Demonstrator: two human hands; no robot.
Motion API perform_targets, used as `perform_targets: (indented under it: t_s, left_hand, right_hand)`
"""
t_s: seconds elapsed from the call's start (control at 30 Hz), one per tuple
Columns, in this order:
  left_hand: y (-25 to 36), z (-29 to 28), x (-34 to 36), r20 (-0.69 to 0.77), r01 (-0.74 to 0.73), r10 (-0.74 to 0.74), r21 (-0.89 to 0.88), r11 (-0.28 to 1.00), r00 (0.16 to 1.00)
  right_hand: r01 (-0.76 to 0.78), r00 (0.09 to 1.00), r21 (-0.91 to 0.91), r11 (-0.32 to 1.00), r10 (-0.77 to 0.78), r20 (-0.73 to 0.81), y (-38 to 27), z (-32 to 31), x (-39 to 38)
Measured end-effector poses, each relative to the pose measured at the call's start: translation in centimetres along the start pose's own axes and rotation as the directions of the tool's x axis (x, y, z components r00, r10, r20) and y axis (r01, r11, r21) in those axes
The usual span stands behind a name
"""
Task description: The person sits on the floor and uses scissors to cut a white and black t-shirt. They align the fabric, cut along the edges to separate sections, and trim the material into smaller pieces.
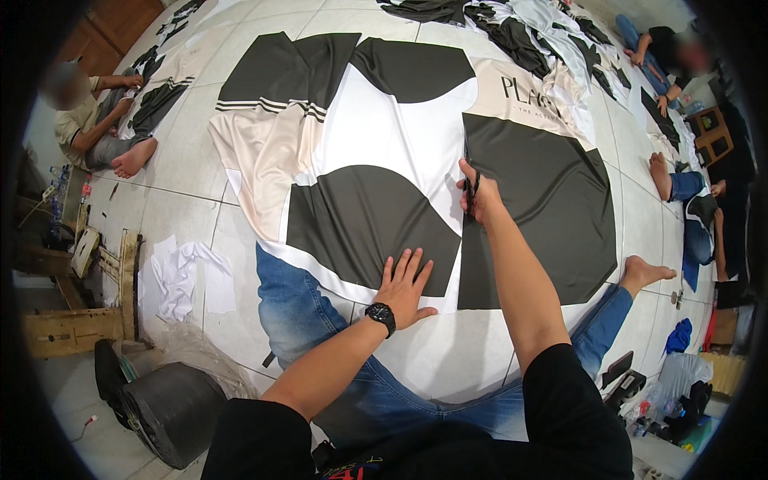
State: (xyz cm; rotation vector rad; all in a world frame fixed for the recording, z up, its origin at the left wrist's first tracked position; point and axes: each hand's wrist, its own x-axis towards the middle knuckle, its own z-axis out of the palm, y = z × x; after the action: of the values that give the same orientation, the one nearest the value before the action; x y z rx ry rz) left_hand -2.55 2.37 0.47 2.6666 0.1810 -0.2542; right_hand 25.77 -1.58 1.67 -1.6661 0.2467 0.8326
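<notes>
A wide sheet of printed fabric, white with dark and beige garment-shaped panels, lies spread on the tiled floor before me. My right hand is closed round black-handled scissors at the white strip between two dark panels. Their blades are mostly hidden by the hand and against the dark cloth. Below the scissors, the white strip runs down as a narrow wedge toward me. My left hand, with a black watch on its wrist, rests flat with fingers spread on the lower edge of the rounded dark panel.
White scraps lie at left, near a wooden frame and a dark roll. Heaped cloth covers the far floor. One person sits at far left; others sit along the right. My legs flank the fabric.
</notes>
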Motion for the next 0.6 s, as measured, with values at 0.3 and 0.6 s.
perform_targets:
  t_s: [0.3, 0.6]
  left_hand:
    - [0.0, -0.1, 0.1, 0.014, 0.014, -0.014, 0.008, 1.0, 1.0]
    - [0.4, -0.5, 0.2, 0.053, 0.041, -0.041, 0.005, 0.999, 0.998]
  right_hand:
    - [-0.052, 0.999, -0.001, 0.999, 0.052, 0.007, -1.2, 0.2, 1.4]
    - [0.004, 1.0, -0.01, 1.0, -0.003, 0.013, -2.5, 0.3, 3.2]
